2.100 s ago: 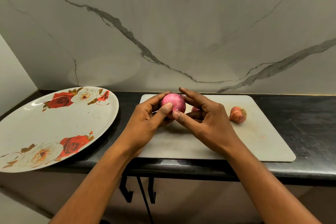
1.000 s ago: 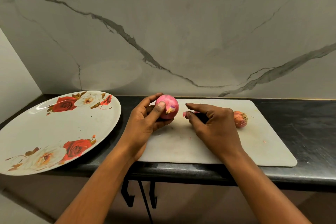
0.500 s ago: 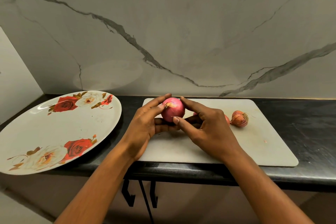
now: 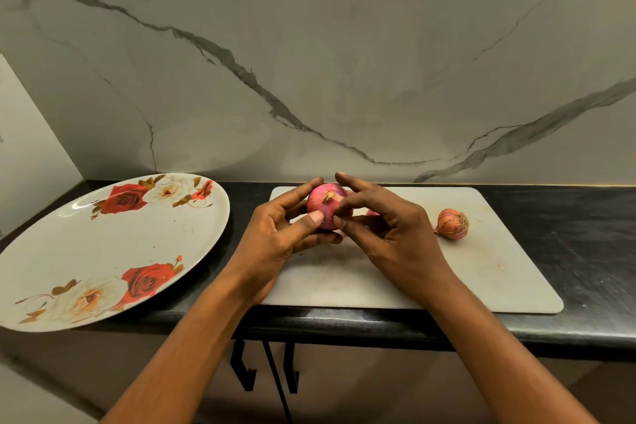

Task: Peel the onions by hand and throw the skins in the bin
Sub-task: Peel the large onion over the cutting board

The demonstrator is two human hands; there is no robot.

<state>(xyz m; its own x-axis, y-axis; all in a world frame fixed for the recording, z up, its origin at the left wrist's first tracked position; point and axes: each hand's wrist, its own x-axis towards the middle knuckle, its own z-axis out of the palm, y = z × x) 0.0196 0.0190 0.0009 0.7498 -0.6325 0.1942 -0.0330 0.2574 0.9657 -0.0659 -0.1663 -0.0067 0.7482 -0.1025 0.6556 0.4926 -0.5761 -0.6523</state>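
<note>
Onion (image 4: 325, 208) sits mid-frame above the cutting board (image 4: 481, 268), dry tip and long axis tilted up toward us. We see the left grip (image 4: 278, 237) curled round it, the right grip (image 4: 395, 234) pinching its right flank.

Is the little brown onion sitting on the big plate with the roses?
No, the small brown-skinned onion lies on the pale grey cutting board, apart from the round white rose-printed plate.

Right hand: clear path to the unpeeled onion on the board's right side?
Probably yes. Only bare cutting board lies between the right hand and the unpeeled onion. But it pinches at the pink onion the left hand holds, so it must release first.
</note>
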